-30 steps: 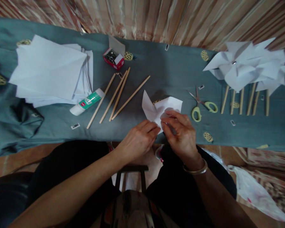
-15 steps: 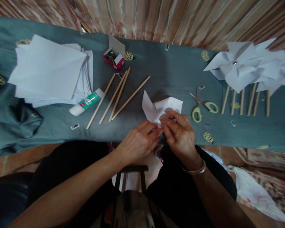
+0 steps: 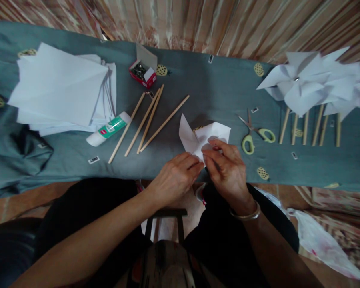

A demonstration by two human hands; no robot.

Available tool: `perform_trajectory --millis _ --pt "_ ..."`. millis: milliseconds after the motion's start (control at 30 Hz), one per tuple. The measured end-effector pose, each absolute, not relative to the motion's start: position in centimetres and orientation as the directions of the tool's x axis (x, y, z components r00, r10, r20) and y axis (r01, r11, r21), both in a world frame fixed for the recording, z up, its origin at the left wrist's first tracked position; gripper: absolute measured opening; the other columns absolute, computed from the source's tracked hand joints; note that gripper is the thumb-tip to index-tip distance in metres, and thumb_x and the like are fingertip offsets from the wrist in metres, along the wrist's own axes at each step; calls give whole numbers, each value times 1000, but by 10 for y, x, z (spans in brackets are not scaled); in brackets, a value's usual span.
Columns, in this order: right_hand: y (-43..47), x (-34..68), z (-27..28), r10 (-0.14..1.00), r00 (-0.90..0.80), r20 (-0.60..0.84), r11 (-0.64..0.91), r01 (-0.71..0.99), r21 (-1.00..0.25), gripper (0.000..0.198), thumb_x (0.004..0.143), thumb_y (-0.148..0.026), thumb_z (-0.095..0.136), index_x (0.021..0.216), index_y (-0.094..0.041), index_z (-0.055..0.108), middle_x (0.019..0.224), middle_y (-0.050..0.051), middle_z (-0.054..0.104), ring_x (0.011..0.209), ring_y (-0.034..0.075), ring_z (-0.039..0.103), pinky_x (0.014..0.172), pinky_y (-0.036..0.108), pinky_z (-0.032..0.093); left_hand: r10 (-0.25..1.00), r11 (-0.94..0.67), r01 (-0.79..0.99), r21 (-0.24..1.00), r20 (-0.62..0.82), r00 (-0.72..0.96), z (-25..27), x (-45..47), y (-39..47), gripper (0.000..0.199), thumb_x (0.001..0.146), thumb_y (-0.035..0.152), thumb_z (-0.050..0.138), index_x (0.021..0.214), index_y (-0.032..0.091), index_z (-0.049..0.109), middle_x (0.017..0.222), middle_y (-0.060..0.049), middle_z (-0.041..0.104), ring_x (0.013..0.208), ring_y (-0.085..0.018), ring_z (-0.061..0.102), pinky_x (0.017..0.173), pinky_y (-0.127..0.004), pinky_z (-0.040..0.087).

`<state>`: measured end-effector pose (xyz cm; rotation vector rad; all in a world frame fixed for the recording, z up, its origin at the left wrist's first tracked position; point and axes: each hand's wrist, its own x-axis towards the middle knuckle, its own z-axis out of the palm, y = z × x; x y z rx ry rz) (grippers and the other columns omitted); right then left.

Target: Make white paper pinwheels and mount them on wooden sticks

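Note:
A white paper pinwheel (image 3: 214, 132), partly folded, lies near the front edge of the cloth-covered table, two of its blades standing up. My left hand (image 3: 177, 176) grips its near left side with thumb and fingers together. From the right, my right hand (image 3: 226, 168) pinches the paper close to its middle; a bracelet is on that wrist. The fingertips of both hands nearly meet, and they hide the near part of the paper. Green-handled scissors (image 3: 251, 130) lie open just right of my right hand. Several wooden sticks (image 3: 165, 124) lie to the left of the paper.
A stack of white paper sheets (image 3: 63, 84) lies at the left, with a glue bottle (image 3: 108, 129) beside it. Behind the sticks stands an open red box of metal pins (image 3: 143, 72). Finished paper pinwheels on sticks (image 3: 309, 84) are piled at the right. A curtain (image 3: 186, 24) hangs behind.
My hands stay at the paper with almost the same grip. The fingertips of my left hand have shifted very slightly; the other things lie as before.

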<state>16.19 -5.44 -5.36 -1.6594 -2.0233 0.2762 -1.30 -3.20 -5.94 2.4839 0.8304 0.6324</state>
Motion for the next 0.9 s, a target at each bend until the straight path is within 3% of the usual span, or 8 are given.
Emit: perform_trajectory --millis 367,633,767,900 --pt "-54 160 -54 961 -150 232 237 878 -416 25 93 -20 48 108 -23 68 125 11 60 102 27 59 94 45 50 644 -721 445 531 277 713 -60 -13 -32 17 91 15 52 101 9 64 94 -9 66 90 -19 61 80 -33 57" --pt "-57 162 -62 952 -207 225 283 876 -390 37 92 -17 45 125 -27 58 138 10 49 123 32 50 99 54 45 650 -703 454 548 236 722 -61 -13 -31 17 92 17 51 100 11 64 95 -9 66 91 -20 61 80 -35 57" --pt "-58 158 -68 934 -220 283 321 862 -391 41 93 -15 45 129 -33 53 139 7 49 127 30 47 102 55 43 648 -703 446 554 241 722 -60 -12 -31 17 91 16 51 99 10 64 94 -9 66 90 -20 61 80 -35 57" --pt "-59 154 -71 912 -241 331 351 877 -328 38 93 -16 47 129 -26 52 140 11 47 129 30 44 100 54 45 651 -693 451 562 219 727 -58 -11 -30 15 90 15 52 96 9 65 92 -10 66 88 -21 60 78 -35 56"
